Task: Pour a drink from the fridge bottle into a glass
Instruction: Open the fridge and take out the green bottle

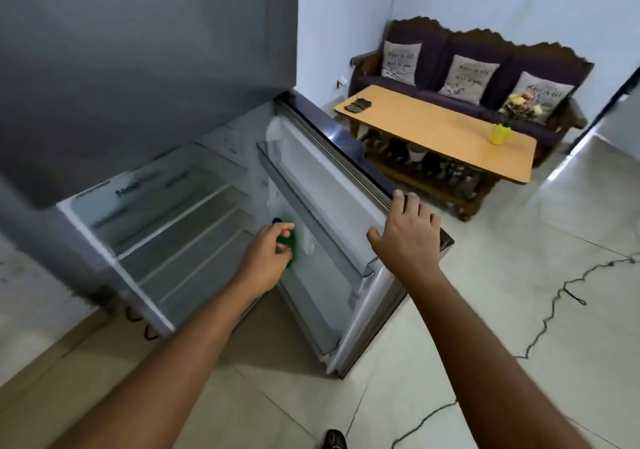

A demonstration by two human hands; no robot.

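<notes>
The fridge door [349,185] stands wide open to the right. A green bottle [289,240] with a blue cap sits in a door shelf, mostly hidden by my left hand [268,254], whose fingers curl around its upper part. My right hand [405,237] rests on the door's outer edge with fingers spread. The fridge compartment [173,227] shows bare wire shelves. No glass is in view.
A wooden coffee table [443,133] with a yellow vase [500,133] stands at the right, with a dark sofa [467,71] and cushions behind it. A black cable [554,310] snakes across the tiled floor. The grey freezer door [138,50] looms above.
</notes>
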